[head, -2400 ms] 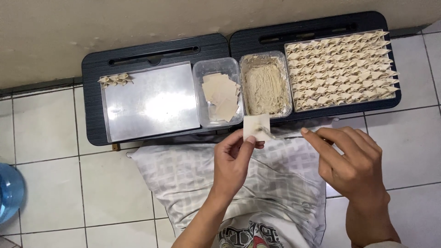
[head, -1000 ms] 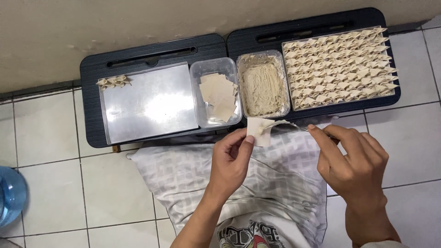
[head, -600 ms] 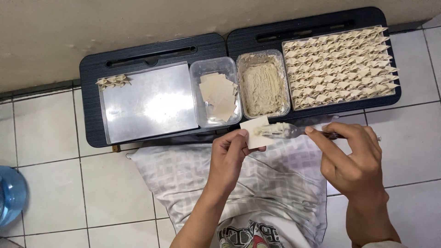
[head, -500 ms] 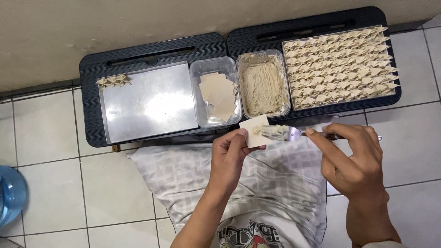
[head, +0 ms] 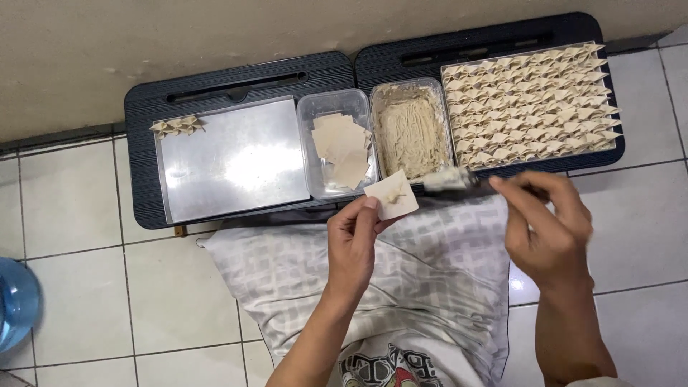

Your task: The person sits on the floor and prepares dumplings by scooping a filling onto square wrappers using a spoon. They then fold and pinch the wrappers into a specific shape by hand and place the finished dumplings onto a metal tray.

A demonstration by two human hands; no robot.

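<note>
Head view, looking straight down: the left hand (head: 355, 240) pinches a square dumpling wrapper (head: 390, 195) between thumb and fingertips, fingers closed on its lower left corner, with a small dab of filling at the wrapper's centre. At three o'clock from the wrapper, the right hand (head: 548, 229) is curled around the handle of a spoon (head: 448, 180), whose filling-smeared tip lies just beside the wrapper without touching it; the hand is blurred.

At twelve o'clock from the wrapper stand two clear rectangular tubs, side by side on dark low tables (head: 236, 75): the left tub (head: 337, 143) holds a stack of pale square wrappers, the right tub (head: 412, 125) beige filling. At two o'clock, a tray (head: 530, 100) carries rows of folded dumplings. At ten o'clock, a shiny metal tray (head: 233, 161) holds a few folded dumplings (head: 175, 126) at its far left corner. A blue water bottle (head: 14, 304) sits at eight o'clock.
</note>
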